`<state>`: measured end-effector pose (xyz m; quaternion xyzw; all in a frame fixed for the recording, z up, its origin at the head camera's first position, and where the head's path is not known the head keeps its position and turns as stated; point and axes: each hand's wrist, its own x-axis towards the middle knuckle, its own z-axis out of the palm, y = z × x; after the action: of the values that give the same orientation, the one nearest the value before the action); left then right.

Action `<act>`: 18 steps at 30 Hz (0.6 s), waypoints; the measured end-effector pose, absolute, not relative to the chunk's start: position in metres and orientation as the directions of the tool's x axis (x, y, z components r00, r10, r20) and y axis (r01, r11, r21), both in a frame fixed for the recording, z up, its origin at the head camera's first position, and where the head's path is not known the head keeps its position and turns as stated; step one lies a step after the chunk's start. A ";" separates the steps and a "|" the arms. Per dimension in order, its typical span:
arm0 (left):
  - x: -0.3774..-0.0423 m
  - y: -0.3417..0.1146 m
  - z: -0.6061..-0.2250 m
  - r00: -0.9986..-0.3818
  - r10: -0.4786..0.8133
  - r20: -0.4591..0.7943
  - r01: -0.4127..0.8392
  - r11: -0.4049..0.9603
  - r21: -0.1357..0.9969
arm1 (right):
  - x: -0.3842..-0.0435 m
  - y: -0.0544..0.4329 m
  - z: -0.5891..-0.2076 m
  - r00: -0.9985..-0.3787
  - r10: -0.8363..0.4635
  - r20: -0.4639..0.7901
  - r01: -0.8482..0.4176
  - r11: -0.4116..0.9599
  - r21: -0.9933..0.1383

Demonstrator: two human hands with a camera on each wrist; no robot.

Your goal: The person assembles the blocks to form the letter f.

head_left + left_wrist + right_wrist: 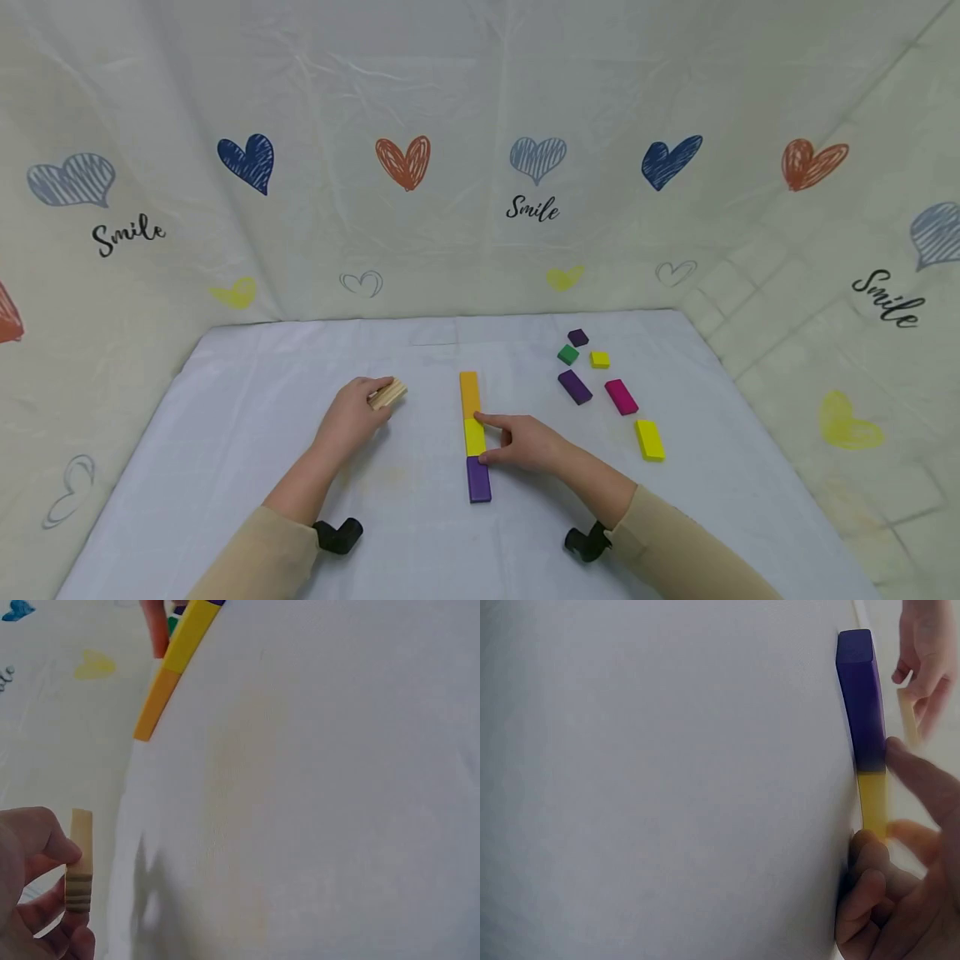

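My left hand (pixel 351 422) pinches a small bundle of bare wooden pieces (pixel 388 393) above the table, thumb on one side and fingers on the other. Their layered edges show in the left wrist view. To its right lies a straight row of an orange block (pixel 468 393), a yellow block (pixel 474 438) and a purple block (pixel 478 481), end to end. My right hand (pixel 528 442) touches the right side of this row. Its extended index finger meets the orange-yellow joint, its thumb the yellow-purple joint; the other fingers curl in underneath.
On the right lie loose blocks: a dark purple one (pixel 577 337), a green one (pixel 567 354), a small yellow one (pixel 599 359), a longer purple one (pixel 575 387), a pink one (pixel 622 397) and a larger yellow one (pixel 649 440). A printed cloth (pixel 465 242) hangs behind the white table (pixel 247 400).
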<state>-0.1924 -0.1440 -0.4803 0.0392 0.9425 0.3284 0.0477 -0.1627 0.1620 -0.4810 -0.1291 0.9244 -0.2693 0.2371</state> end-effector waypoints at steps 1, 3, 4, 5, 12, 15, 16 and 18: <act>-0.194 -0.143 -0.481 -0.992 0.116 -0.056 0.056 0.781 0.622 | -0.163 0.162 -0.481 -0.854 -0.366 -0.369 -0.111 0.822 -0.558; -0.196 -0.141 -0.482 -0.990 0.129 -0.048 0.071 0.776 0.626 | -0.163 0.162 -0.481 -0.855 -0.363 -0.371 -0.109 0.824 -0.556; -0.198 -0.140 -0.483 -0.990 0.135 -0.046 0.076 0.773 0.630 | -0.163 0.162 -0.481 -0.855 -0.363 -0.371 -0.109 0.825 -0.555; -0.199 -0.139 -0.484 -0.989 0.142 -0.044 0.083 0.771 0.632 | -0.163 0.162 -0.481 -0.855 -0.362 -0.371 -0.109 0.825 -0.554; -0.212 -0.125 -0.489 -0.981 0.190 -0.030 0.129 0.769 0.626 | -0.164 0.162 -0.483 -0.854 -0.357 -0.377 -0.102 0.827 -0.552; -0.218 -0.115 -0.490 -0.980 0.194 -0.042 0.126 0.775 0.619 | -0.165 0.162 -0.484 -0.855 -0.355 -0.379 -0.096 0.826 -0.556; -0.220 -0.112 -0.491 -0.980 0.192 -0.052 0.120 0.777 0.618 | -0.165 0.162 -0.484 -0.855 -0.355 -0.379 -0.095 0.825 -0.557; -0.224 -0.106 -0.493 -0.979 0.193 -0.063 0.116 0.786 0.607 | -0.165 0.162 -0.484 -0.854 -0.356 -0.379 -0.097 0.826 -0.555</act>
<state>-0.2241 -0.1065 -0.4933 0.0819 0.9431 0.3165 0.0611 -0.1646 0.1621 -0.4842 -0.1224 0.9247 -0.2684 0.2408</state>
